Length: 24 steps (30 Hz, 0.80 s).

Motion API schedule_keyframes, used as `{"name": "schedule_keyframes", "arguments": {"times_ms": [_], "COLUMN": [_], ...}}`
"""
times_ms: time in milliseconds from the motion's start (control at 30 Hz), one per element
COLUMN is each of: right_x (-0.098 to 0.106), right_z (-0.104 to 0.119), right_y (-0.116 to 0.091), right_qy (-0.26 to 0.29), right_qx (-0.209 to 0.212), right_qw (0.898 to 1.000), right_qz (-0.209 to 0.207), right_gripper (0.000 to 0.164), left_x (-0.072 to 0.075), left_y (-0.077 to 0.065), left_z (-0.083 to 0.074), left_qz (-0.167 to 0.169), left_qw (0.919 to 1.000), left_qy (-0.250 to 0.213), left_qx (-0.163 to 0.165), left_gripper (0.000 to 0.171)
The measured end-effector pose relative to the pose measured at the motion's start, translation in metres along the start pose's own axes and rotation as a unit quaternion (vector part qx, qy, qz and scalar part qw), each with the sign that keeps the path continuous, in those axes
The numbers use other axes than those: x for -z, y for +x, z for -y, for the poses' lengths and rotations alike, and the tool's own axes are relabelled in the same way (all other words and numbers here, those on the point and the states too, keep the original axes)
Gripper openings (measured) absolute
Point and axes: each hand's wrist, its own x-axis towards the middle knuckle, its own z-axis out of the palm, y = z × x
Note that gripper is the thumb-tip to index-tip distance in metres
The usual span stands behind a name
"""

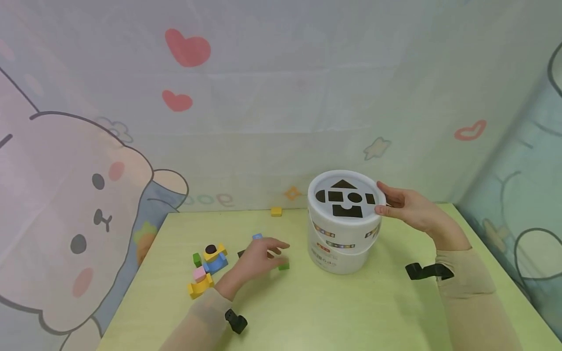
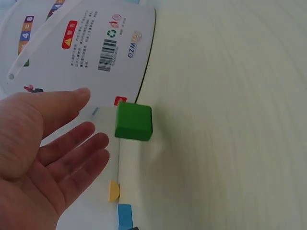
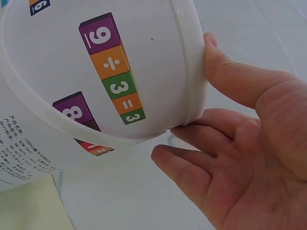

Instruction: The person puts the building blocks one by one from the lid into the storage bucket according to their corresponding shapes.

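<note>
A white bucket [image 1: 335,261] stands on the table, its flat lid [image 1: 325,211] pierced with dark shaped holes. My right hand [image 1: 408,208] holds the bucket at the lid's right edge, the thumb and index finger spread on the rim. In the right wrist view, the other fingers extend below the rim. My left hand [image 1: 259,258] hovers left of the bucket with loosely bent fingers. Close to it is a green block [image 2: 134,121], partly hidden by the hand in the head view. A gap shows between thumb and block in the left wrist view.
To the left lies a cluster of blocks: a yellow arch [image 1: 201,286], a pink block [image 1: 199,274], a blue arch [image 1: 216,263] and a green block [image 1: 196,259]. A yellow block [image 1: 276,212] sits at the table's back edge. Behind the left hand is a blue block [image 1: 257,236].
</note>
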Motion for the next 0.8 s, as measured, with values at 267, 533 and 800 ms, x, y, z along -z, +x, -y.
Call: {"name": "schedule_keyframes", "arguments": {"times_ms": [267, 533, 800], "right_x": [-0.001, 0.0, 0.0], "right_z": [-0.001, -0.003, -0.001], "right_y": [-0.001, -0.001, 0.0], "right_qy": [0.001, -0.003, -0.002], "right_qx": [-0.001, 0.001, 0.0], "right_qw": [1.0, 1.0, 1.0], "right_qz": [-0.004, -0.007, -0.005], "right_gripper": [0.087, 0.086, 0.086], "left_x": [0.001, -0.002, -0.005], "left_y": [0.001, 0.002, 0.004], "left_z": [0.011, 0.015, 0.021], "left_qz": [0.072, 0.088, 0.09], "left_qw": [0.9956, 0.992, 0.99], "left_qy": [0.055, 0.086, 0.1], "left_qx": [-0.023, -0.025, -0.042], "left_gripper": [0.041, 0.049, 0.04]}}
